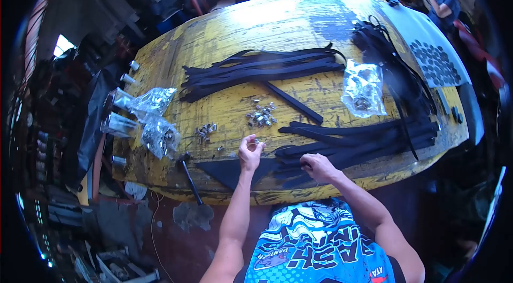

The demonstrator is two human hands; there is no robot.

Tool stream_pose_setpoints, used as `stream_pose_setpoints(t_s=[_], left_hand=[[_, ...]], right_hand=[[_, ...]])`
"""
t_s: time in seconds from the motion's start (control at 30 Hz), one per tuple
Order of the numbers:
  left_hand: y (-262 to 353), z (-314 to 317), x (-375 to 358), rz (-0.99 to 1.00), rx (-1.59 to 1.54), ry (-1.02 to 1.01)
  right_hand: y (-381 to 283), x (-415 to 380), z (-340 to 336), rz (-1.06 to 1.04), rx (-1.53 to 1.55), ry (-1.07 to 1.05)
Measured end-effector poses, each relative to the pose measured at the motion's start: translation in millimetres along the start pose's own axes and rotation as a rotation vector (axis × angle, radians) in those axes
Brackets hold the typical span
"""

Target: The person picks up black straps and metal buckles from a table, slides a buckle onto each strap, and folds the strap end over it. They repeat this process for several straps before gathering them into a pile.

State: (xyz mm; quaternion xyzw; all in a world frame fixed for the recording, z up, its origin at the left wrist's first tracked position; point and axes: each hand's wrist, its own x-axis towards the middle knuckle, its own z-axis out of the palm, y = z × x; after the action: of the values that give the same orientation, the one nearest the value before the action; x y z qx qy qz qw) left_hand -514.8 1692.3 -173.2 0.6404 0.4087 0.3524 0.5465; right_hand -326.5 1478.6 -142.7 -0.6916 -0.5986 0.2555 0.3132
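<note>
My left hand (250,153) is closed in a pinch on a small shiny metal piece (257,142), just in front of a pile of similar metal pieces (262,114). My right hand (319,168) has its fingers closed around the end of a black strap (305,166). Under and beyond it, a bundle of black straps (358,141) stretches to the right. Between the hands and the table's front edge lies a flat black sheet (224,172). A smaller cluster of metal pieces (205,132) is to the left of my left hand.
A hammer (191,179) lies at the front edge of the worn yellow table (214,32). More black straps (262,66) run across its middle. Plastic bags (363,89) hold small parts. Dark discs (435,64) cover a pale sheet at right. A person (444,5) is at far right.
</note>
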Motion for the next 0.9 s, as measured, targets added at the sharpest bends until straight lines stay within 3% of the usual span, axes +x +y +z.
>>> stream_pose_setpoints(t_s=[0.13,0.23,0.43,0.8,0.9], left_hand=[[18,-15,-29,-0.174,-0.237,0.014],[27,-24,-43,-0.235,-0.414,0.058],[44,-20,-63,-0.238,-0.964,0.052],[45,-12,-70,-0.151,-1.101,-0.065],[46,-12,-68,-0.153,-1.046,-0.008]], right_hand=[[-46,32,-16,0.096,0.321,0.044],[-60,46,-16,0.289,0.55,-0.065],[-55,52,3,0.284,0.978,-0.163],[-51,53,0,0.243,1.151,-0.224],[-52,51,-3,0.217,1.21,-0.246]])
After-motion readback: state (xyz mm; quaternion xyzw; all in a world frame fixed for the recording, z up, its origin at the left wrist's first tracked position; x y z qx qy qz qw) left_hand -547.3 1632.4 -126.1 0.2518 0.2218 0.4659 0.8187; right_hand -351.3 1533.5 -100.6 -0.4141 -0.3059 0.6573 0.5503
